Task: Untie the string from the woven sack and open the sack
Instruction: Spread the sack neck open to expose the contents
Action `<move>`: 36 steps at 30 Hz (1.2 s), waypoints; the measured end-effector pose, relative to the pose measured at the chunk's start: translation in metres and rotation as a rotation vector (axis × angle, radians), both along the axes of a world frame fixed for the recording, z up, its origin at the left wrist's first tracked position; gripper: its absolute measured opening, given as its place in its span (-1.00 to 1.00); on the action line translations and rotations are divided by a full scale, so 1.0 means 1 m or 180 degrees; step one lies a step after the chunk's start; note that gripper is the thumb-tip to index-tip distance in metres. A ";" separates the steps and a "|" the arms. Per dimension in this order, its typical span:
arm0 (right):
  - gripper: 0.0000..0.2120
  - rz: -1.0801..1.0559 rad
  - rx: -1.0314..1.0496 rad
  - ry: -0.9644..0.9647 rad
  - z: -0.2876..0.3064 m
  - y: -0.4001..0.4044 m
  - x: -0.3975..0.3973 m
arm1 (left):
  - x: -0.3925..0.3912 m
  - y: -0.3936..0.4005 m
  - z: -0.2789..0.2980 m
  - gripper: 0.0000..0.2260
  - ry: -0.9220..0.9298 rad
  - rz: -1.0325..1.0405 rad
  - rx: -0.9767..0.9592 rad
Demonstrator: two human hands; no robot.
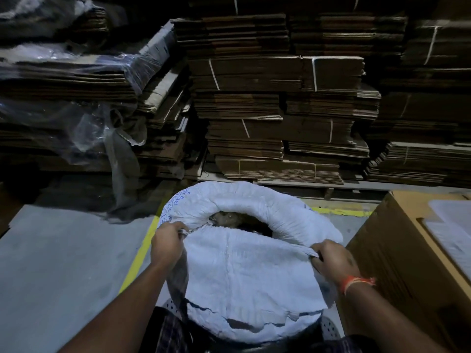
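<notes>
A white woven sack [249, 273] stands on the floor right in front of me, its mouth open and its rim rolled outward. Dark brownish contents [229, 219] show inside the opening. My left hand [167, 242] grips the near rim at the left side of the mouth. On the right side, my right hand [332, 259] pinches the near rim; an orange thread is tied around that wrist. Blue handwriting runs along the sack's left outer edge. No string is visible on the sack.
Tall stacks of flattened cardboard [275, 103] bundled with white straps fill the background; some at the left are wrapped in clear plastic [84, 72]. A large cardboard box [407, 250] stands close on the right. Yellow floor tape [139, 256] runs along the grey floor at left.
</notes>
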State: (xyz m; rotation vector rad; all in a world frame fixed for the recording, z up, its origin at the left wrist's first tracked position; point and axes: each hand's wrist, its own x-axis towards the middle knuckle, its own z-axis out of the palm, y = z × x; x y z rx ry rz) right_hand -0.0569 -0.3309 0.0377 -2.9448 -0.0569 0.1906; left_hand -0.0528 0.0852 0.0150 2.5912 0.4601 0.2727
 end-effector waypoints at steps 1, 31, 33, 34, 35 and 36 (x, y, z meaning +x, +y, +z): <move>-0.86 -0.0035 0.0059 -0.0023 -0.001 0.003 -0.004 | 0.000 -0.002 -0.001 -0.79 0.0006 -0.0025 -0.0009; -0.73 0.0478 0.0798 -0.0021 -0.022 0.080 0.158 | 0.179 -0.062 0.000 -0.42 0.1584 -0.2466 0.0232; -0.66 0.0466 0.0660 0.0124 -0.026 0.075 0.168 | 0.189 -0.061 -0.005 -0.52 0.1291 -0.2243 0.0278; -0.50 0.0453 0.0589 0.0245 -0.028 0.072 0.171 | 0.194 -0.060 -0.006 -0.59 0.1039 -0.2118 0.0264; -0.32 0.0431 0.0587 0.0389 -0.030 0.069 0.172 | 0.199 -0.061 -0.008 -0.66 0.0806 -0.1981 0.0196; -0.21 0.0422 0.0684 0.0557 -0.032 0.068 0.172 | 0.202 -0.061 -0.008 -0.71 0.0652 -0.1862 0.0111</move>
